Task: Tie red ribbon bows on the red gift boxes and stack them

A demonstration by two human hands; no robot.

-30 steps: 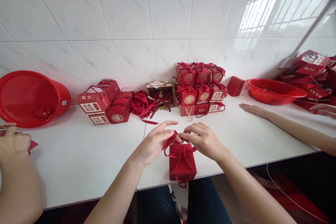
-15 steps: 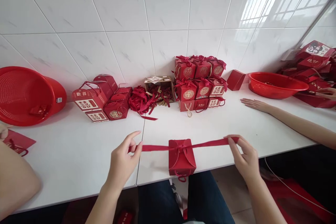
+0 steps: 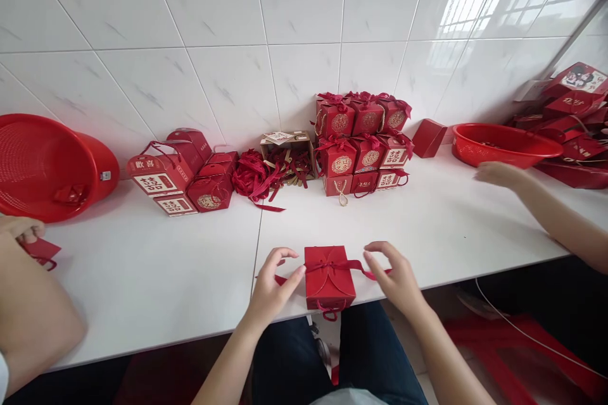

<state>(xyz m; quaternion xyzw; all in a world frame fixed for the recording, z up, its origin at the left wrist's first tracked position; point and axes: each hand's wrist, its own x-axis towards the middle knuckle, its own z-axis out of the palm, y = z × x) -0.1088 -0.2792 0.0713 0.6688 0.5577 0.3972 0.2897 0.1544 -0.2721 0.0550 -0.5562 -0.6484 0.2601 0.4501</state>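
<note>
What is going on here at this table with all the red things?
A person has a small red gift box at the near edge of the white table, with a red ribbon across its lid. The left hand is at the ribbon's left end and the right hand at its right end; whether they pinch it is unclear. Ribbon-tied boxes are stacked by the wall.
</note>
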